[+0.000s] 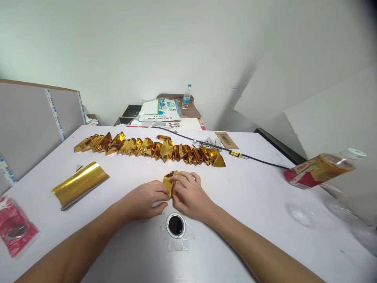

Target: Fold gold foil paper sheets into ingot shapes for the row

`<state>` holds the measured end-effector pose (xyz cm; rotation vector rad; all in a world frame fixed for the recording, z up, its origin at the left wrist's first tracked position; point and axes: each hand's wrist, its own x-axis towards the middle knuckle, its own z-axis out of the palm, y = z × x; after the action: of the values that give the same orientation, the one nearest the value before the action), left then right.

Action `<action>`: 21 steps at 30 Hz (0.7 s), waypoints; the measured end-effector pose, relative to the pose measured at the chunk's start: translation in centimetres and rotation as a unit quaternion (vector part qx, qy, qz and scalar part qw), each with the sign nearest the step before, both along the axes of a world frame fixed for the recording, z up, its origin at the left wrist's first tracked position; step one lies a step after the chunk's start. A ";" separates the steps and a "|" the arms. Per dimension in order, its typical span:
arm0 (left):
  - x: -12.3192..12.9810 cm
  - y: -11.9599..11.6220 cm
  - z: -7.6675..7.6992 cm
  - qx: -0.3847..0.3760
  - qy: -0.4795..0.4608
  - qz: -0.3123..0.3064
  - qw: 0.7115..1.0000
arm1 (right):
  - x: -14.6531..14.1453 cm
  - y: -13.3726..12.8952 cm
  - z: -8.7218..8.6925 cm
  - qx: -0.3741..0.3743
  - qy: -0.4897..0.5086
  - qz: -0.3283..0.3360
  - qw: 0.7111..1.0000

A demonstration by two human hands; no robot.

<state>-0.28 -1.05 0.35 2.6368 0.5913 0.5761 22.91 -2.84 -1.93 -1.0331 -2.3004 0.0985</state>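
Note:
My left hand (145,199) and my right hand (190,194) meet at the middle of the white table (253,188). Both pinch a small piece of folded gold foil paper (169,181) between their fingertips, pressed down near the tabletop. Beyond them a long row of several folded gold foil shapes (150,148) runs across the table from left to right. A curled stack of flat gold foil sheets (79,183) lies to the left of my left hand.
A round capped hole (176,225) sits in the table just before my hands. A red packet (14,228) lies at the left edge; a plastic bottle with red-gold label (321,169) lies at right. A black cable (256,158) crosses the far side.

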 end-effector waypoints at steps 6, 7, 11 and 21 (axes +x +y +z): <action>0.1 0.2 0.2 -0.014 0.000 0.002 1.000 | 0.3 0.1 0.3 -0.048 0.018 0.021 0.998; 0.1 0.2 0.2 -0.013 -0.002 0.003 1.000 | 0.3 0.1 0.3 -0.057 0.022 0.020 0.998; 0.0 -0.5 0.4 -0.015 -0.023 0.022 0.999 | 0.1 0.0 0.2 -0.070 0.024 -0.003 0.997; -0.1 -1.1 0.0 0.011 -0.003 0.016 1.000 | 0.2 0.1 -0.5 -0.080 0.054 0.013 0.995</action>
<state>-0.42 -2.14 0.40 2.6504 0.6300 0.6036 23.13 -2.71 -2.44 -1.0493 -2.2375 0.3458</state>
